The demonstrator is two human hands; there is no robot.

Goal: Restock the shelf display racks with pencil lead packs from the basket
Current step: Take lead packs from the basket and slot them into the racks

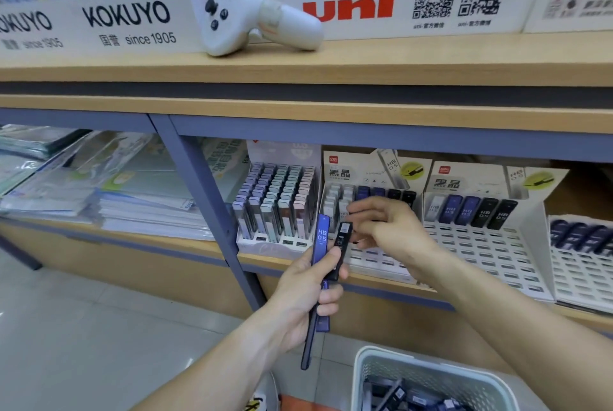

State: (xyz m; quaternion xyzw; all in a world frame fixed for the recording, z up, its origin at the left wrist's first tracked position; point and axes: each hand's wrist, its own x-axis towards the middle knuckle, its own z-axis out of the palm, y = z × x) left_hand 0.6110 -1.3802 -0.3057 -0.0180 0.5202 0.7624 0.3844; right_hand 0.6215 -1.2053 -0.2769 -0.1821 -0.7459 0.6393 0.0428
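My left hand (306, 297) grips a bundle of slim pencil lead packs (321, 238), blue and black, fanned upward in front of the lower shelf. My right hand (386, 228) hovers just right of them with fingers curled and apart, fingertips by the top of the black pack (342, 238), holding nothing I can see. Behind it stands a white display rack (371, 258) with white, blue and black packs along its back rows. A second rack (481, 244) to the right holds one row of packs. The white basket (365, 364) with more packs sits at bottom right.
A fuller rack of pastel packs (275, 208) stands left of the blue shelf post (205, 195). A third rack (583, 254) is at far right. A white handheld controller (258, 20) lies on the top wooden shelf. Stacked plastic folders (99, 185) fill the left bay.
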